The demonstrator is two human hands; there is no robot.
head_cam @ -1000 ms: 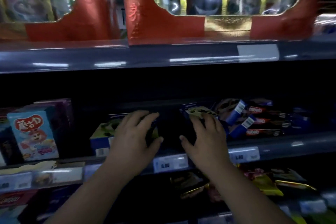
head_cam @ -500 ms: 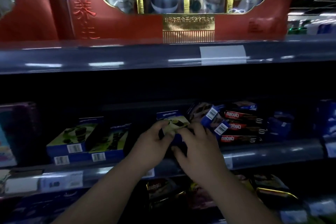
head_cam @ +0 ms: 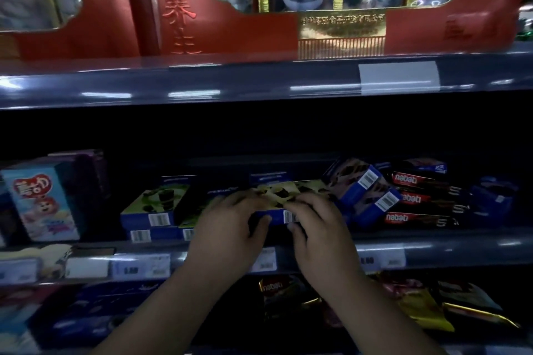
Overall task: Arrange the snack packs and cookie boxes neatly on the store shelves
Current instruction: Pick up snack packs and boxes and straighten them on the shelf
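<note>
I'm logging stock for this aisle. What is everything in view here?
red gift boxes: at least two, red and gold, top shelf
light blue carton: one, light blue, middle shelf far left
stacked cookie boxes: at least three, blue-green, left of hands
held cookie box: one, blue-green, middle shelf centre
tilted boxes: two, blue, right of the hands
nabati packs: at least three, red and black, middle shelf right
price tags: several, white, middle shelf rail
foil bags: several, gold and dark, lower shelf right
left hand: one, grips held cookie box
right hand: one, grips held cookie box
</note>
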